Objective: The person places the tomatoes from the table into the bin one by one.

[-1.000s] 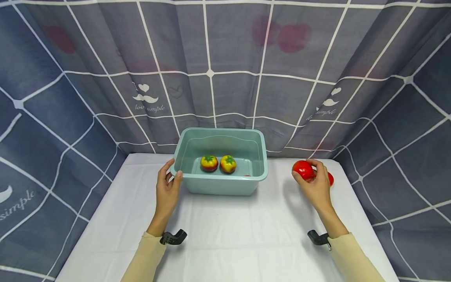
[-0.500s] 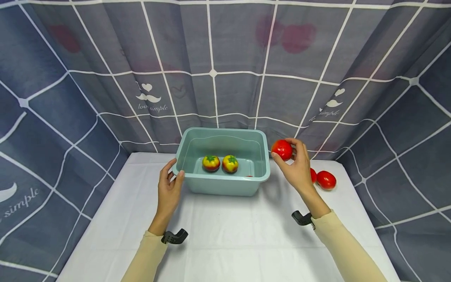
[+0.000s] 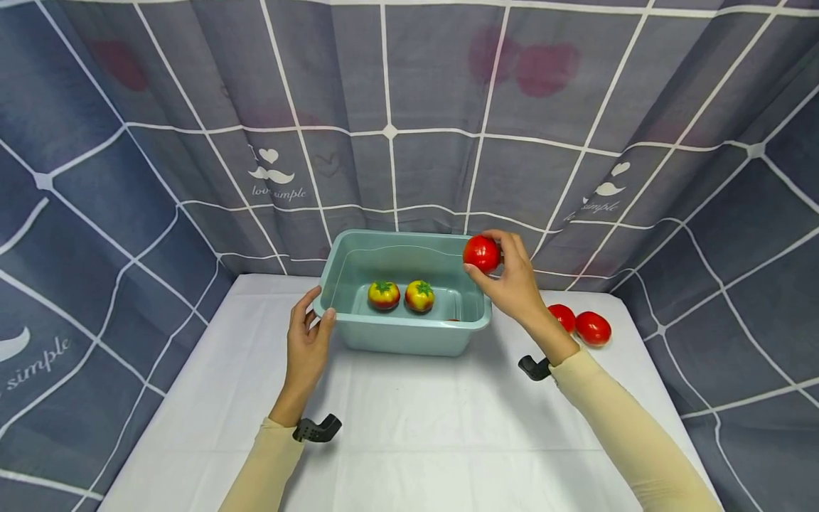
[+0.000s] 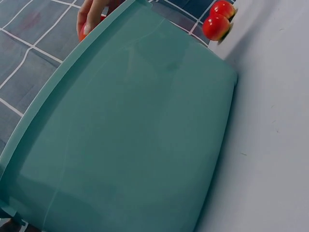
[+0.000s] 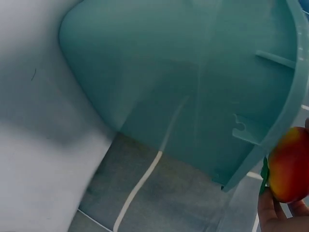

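A pale green plastic bin (image 3: pixel 409 336) stands on the white-covered table. My left hand (image 3: pixel 307 348) grips its near left corner, thumb at the front rim and fingers along the left side. Over the bin's right rim, my right hand (image 3: pixel 512 281) holds a red tomato (image 3: pixel 481 254) between thumb and fingers. In the right wrist view this tomato (image 5: pixel 290 166) shows a yellow-red side and green leaves, close to the rim. Two yellow-red tomatoes (image 3: pixel 383 296) with green tops lie inside the bin. A sliver of red shows behind the front rim, mostly hidden.
Two more red tomatoes (image 3: pixel 593 328) lie side by side at the table's right, beyond my right wrist. A grey checked curtain (image 3: pixel 435 171) hangs behind the table (image 3: pixel 409 419) and along both sides. Each wrist wears a black camera mount (image 3: pixel 318 429).
My right hand has lifted the tomato from the group on the right and carried it left to the bin's right rim. My left hand stays on the bin.
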Tool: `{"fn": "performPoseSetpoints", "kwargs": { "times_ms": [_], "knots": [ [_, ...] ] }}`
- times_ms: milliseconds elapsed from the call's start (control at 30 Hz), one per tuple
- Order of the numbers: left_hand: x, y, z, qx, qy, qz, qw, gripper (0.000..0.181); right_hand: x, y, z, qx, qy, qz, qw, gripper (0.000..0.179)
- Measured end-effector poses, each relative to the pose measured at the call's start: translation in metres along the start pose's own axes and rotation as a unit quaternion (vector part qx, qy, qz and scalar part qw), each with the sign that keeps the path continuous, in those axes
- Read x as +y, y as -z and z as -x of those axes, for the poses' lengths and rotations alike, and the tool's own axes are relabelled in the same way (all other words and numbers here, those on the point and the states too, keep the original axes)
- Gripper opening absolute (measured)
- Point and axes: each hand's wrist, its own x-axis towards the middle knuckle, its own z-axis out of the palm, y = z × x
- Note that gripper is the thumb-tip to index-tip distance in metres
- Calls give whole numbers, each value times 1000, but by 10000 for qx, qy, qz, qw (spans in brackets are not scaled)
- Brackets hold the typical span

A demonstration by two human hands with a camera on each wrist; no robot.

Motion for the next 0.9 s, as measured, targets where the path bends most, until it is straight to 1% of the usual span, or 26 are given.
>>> {"fn": "performPoseSetpoints", "kwargs": {
  "times_ms": [200,333,467,600,733,900],
  "knots": [
    [0,0,0,-8,13,25,10000,56,-2,-7,-6,-659,117,275,9974,61],
    [0,-1,1,8,36,69,10000,56,-3,-8,-7,-864,194,468,9950,60],
    [0,-2,1,23,59,99,9999,56,-1,-10,-9,-892,234,552,9942,62],
    [0,-3,0,18,57,90,9999,56,0,-11,-10,-871,149,581,9944,64],
    [1,-4,0,4,64,75,10000,56,0,-10,-10,-787,95,431,9959,66],
    [1,-2,0,40,70,56,10000,56,1,-7,-9,-609,216,189,9977,63]
  ]
}}
